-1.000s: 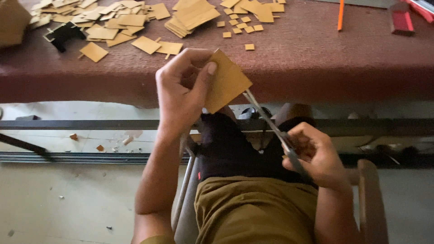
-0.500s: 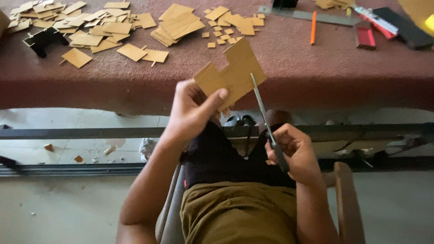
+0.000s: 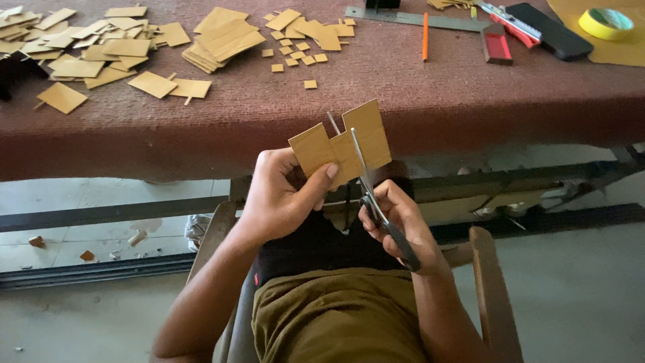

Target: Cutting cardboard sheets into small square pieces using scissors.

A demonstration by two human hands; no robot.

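My left hand (image 3: 282, 195) grips a notched piece of brown cardboard (image 3: 339, 144) by its lower left part, held upright over my lap in front of the table edge. My right hand (image 3: 396, 218) holds a pair of scissors (image 3: 363, 178) by the dark handles. The open blades straddle the cardboard near its middle, one blade in front and one tip showing behind it.
The maroon-covered table (image 3: 403, 101) carries many cut cardboard pieces (image 3: 222, 40), small squares (image 3: 295, 54), an orange pencil (image 3: 425, 37), a metal ruler (image 3: 403, 18), a red block (image 3: 497, 48), a black case (image 3: 551, 30) and yellow tape (image 3: 606, 23). Wooden chair arms (image 3: 494, 289) flank me.
The cardboard has turned and come lower toward my lap, and the scissors blades have moved onto it. The view has tilted so more of the table shows.
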